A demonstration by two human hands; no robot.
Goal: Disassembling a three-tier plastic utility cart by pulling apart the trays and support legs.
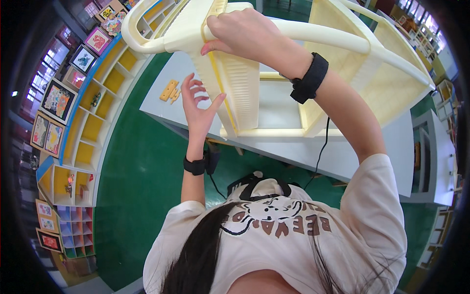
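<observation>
A large cream plastic furniture piece, with rounded tubular rails and a ribbed panel, stands on the table in front of me. A thin yellow strip, like a soft measuring tape, runs down the panel's edge. High on this edge my right hand is closed over the strip, its thumb and fingertips at the rail's end. Lower down, my left hand has its fingers spread beside the panel. Its thumb tip meets the strip, and nothing shows in the palm.
The light grey table carries several small tan pieces left of the panel. A black cable hangs over its front edge. Shelves with yellow backs and framed pictures curve along the left. Another grey table stands at the right.
</observation>
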